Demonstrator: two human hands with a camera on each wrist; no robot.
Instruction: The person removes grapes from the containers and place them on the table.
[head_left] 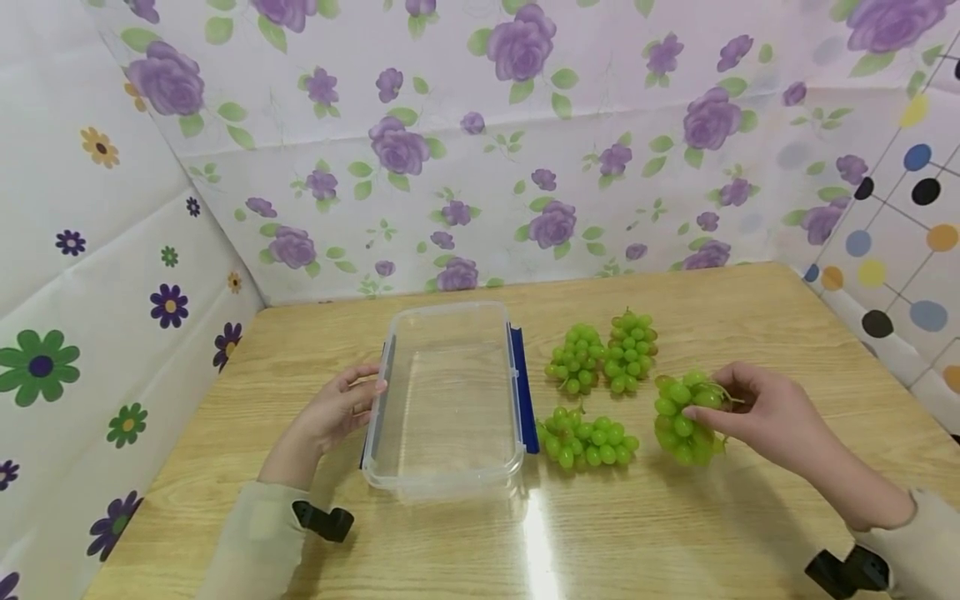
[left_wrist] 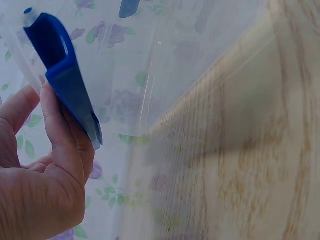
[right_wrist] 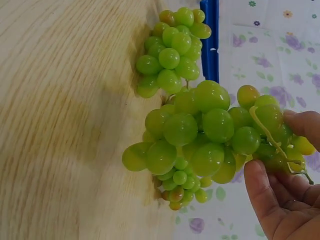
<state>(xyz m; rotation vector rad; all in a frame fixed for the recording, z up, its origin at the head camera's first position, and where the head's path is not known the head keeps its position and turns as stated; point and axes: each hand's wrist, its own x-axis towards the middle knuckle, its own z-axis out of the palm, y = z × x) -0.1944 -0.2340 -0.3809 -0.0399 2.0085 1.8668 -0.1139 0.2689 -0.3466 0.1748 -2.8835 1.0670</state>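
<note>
A clear plastic food container (head_left: 442,482) with blue side latches stands on the table, its top open. My left hand (head_left: 337,408) pinches its left wall at the rim, fingers outside by the blue latch (left_wrist: 72,87). To the right, my right hand (head_left: 772,412) holds a bunch of green grapes (head_left: 684,425) by its stem end, between thumb and fingers. In the right wrist view that bunch (right_wrist: 200,135) hangs off the wood. Three other bunches lie right of the container: one grape bunch (head_left: 588,440) in front, another bunch (head_left: 577,358) and a third (head_left: 632,350) behind.
The wood-grain table (head_left: 600,533) carries everything. A flower-print sheet (head_left: 480,167) rises behind it, with patterned sheets at the left and right sides. The container's right blue latch (head_left: 525,392) hangs folded outward, close to the front bunch.
</note>
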